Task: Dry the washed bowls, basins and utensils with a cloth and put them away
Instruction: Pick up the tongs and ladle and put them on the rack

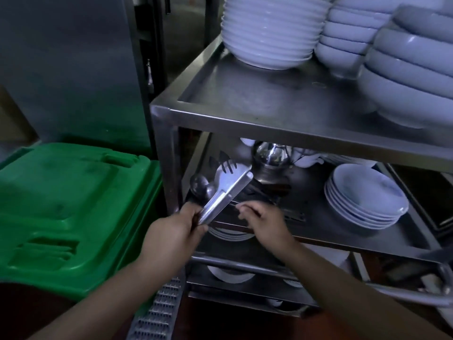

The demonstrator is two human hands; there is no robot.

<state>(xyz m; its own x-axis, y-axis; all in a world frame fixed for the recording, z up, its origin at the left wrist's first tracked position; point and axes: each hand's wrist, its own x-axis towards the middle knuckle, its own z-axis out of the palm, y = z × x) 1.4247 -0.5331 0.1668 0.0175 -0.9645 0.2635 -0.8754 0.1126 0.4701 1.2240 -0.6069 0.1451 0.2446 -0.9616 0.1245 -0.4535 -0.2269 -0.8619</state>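
My left hand [176, 227] grips the handle end of steel serving tongs [226, 190] and holds them over the left part of the steel rack's middle shelf [343, 231]. The tongs' forked tip points into the shelf, above a dark ladle [199, 185]. My right hand [263, 218] hovers just right of the tongs with fingers spread and nothing in it. A shiny steel pot [269, 155] stands at the back of that shelf. A stack of white bowls [365, 197] sits on its right side.
Tall stacks of white bowls [272, 30] fill the rack's top shelf [257, 94]. A green plastic bin lid [66, 207] lies left of the rack. A perforated metal grater [159, 312] leans below my left arm. More plates [230, 234] sit on lower shelves.
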